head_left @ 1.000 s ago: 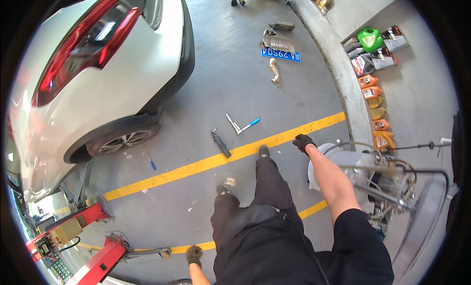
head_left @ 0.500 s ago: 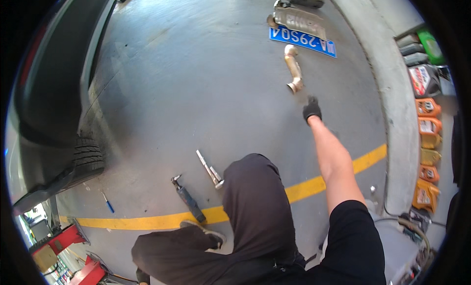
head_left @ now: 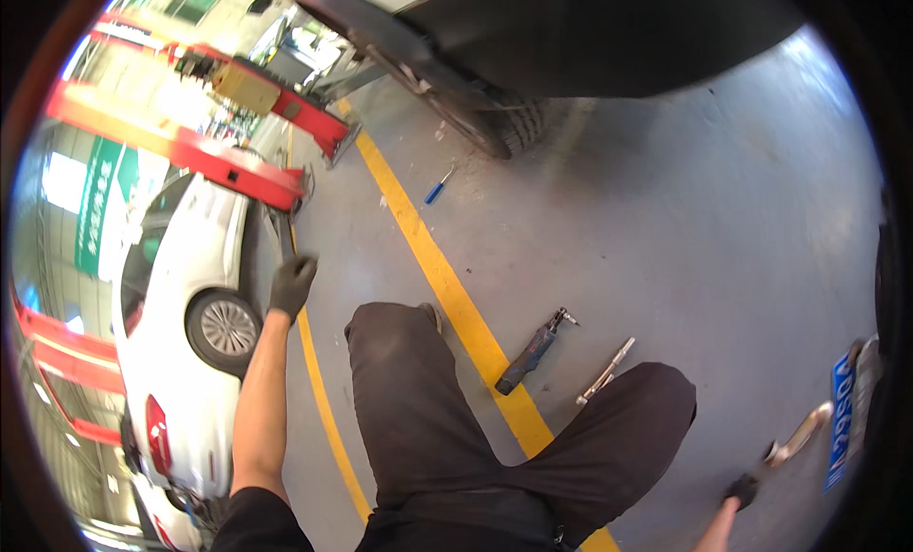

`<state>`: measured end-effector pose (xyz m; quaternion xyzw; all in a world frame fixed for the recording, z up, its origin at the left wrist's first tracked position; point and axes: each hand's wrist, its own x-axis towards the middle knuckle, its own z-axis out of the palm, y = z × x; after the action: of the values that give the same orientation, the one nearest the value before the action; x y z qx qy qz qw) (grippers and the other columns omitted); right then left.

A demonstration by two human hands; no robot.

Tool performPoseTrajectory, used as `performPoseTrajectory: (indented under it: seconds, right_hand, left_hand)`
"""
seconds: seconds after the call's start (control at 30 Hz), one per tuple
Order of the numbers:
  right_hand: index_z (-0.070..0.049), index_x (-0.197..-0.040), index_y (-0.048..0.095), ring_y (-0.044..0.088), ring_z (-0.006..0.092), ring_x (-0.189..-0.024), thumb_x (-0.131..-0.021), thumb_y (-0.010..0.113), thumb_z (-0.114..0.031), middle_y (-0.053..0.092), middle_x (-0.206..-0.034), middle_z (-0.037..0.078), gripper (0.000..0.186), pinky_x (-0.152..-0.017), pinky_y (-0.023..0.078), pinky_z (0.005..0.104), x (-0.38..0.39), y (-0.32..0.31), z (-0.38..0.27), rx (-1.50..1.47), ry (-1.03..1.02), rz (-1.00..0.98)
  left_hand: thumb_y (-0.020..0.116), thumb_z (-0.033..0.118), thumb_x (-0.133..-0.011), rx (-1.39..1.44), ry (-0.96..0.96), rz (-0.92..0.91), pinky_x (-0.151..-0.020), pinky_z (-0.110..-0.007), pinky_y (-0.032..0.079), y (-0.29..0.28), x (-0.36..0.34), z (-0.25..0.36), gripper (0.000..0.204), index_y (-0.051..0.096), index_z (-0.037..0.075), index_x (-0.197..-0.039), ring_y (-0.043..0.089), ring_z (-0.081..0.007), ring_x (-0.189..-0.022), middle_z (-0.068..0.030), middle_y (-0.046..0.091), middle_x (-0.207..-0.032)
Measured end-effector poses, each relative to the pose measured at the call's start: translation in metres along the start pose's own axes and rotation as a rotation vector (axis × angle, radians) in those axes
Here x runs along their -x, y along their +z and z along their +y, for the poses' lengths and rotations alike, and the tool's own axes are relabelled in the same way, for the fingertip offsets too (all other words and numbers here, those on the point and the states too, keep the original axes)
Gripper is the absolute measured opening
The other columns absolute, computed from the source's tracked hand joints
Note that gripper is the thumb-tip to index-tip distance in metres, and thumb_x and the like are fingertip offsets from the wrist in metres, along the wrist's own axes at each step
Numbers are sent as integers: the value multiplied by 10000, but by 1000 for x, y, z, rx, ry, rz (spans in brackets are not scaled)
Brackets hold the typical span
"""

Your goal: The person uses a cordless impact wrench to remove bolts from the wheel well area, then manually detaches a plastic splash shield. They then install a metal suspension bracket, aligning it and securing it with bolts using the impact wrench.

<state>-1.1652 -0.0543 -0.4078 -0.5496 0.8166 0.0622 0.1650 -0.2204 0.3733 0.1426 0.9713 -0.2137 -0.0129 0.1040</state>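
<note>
Grey workshop floor (head_left: pixel 685 229) carried the curved exhaust pipe (head_left: pixel 803 434) near its visible right edge, long axis slanting up-right just beyond the nearer right hand (head_left: pixel 742 492), left hand (head_left: pixel 293 286) well apart, and I couldn't tell either's finger spread.

1 pipe (head_left: pixel 802 435), 1 plate (head_left: pixel 840 419), 1 screwdriver (head_left: pixel 436 192)

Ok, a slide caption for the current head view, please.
Gloved right hand near a curved metal pipe, left hand out to the side, dark power tool by yellow floor line.
</note>
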Motion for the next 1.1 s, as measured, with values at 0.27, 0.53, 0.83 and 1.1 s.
performPoseTrajectory:
  seconds: [0.27,0.53,0.83,1.1]
  right_hand:
    - [-27,-909,586,617,140,-759,-938,674,-134,610,-835,29,141,-679,523,286,210,-169,-408,-1160,-670,-231]
    - [-11,-974,720,682,215,-839,-815,731,-26,675,-1160,141,160,-766,541,332,442,-244,-699,-756,-1355,135]
    - [-5,-1271,604,641,206,-1077,-885,689,-13,650,-1220,122,395,-905,524,330,523,-236,-816,-757,-1088,257]
    - [18,-1215,587,626,165,-1033,-895,657,-59,664,-1082,89,337,-919,483,299,569,-367,-889,-471,-1020,298]
  left_hand:
    - [638,204,-940,441,934,-518,-828,-346,561,108,-39,256,277,668,15,-1141,685,-209,-931,-110,699,-1039]
    - [603,248,-1013,1672,284,-1356,-800,-352,578,187,-86,259,349,629,-27,-1226,679,-215,-941,-143,682,-1080]
    - [595,171,-992,1544,272,-1294,-547,-302,531,255,-239,176,245,662,-31,-1115,675,-196,-640,-142,703,-851]
    - [589,79,-944,1791,152,-1346,-605,-318,568,293,-258,187,248,596,-37,-1164,686,-206,-684,-156,691,-885]
